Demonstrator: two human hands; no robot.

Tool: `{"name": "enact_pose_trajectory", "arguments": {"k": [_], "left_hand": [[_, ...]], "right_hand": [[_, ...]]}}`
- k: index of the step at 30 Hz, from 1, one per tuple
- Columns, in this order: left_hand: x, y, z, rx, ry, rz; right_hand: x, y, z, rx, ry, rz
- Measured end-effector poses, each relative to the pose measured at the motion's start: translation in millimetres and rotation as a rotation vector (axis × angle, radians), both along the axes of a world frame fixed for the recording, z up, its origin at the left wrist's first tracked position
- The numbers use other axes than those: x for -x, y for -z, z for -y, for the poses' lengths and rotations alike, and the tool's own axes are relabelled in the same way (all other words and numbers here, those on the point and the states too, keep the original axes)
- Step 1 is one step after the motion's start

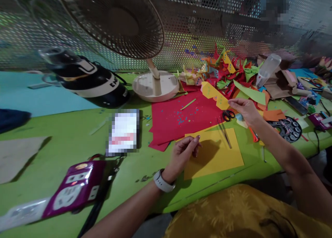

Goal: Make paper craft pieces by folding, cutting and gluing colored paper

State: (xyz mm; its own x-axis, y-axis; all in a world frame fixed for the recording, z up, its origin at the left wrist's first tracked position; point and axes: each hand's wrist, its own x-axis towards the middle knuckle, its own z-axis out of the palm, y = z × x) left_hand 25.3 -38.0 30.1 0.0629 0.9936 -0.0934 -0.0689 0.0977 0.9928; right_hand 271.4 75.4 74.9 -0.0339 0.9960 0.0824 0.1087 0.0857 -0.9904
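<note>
In the head view, my right hand [242, 109] pinches the end of a folded yellow paper shape [211, 93] dotted with small blue marks, holding it up over the red sheets [168, 118]. My left hand [183, 153], with a white-banded watch on its wrist, hovers over the left side of a yellow sheet [218, 158]. Its fingers are curled in toward the thumb, and whatever may be between them is hidden. Tweezers [225, 134] lie on the yellow sheet. Black-handled scissors [228, 115] rest just below my right hand.
A fan [155, 85] and a dark flask [95, 82] stand at the back. A pile of colourful cut paper [228, 66] and a clear bottle [269, 68] are back right. A phone [124, 130] and a purple power strip [77, 184] lie left. An orange cutter [254, 135] sits right.
</note>
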Motion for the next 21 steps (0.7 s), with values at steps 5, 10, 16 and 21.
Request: {"name": "enact_pose_trajectory", "arguments": {"k": [5,10,16,21], "left_hand": [[0,1.0,-1,0.02,-0.008,-0.005],[0,2.9,-1,0.038,-0.017,0.014],[3,5.1,0,0.034,-0.01,0.023],[4,5.2,0,0.032,-0.005,0.0]], "right_hand": [[-2,-3.1,-9,0.077,-0.03,0.04],[-7,-21.5,-21,0.213,-0.327,0.249],[-17,-35.2,-72,-0.045,-0.082,0.133],[-19,-31.5,-107,-0.094,0.152,-0.026]]}}
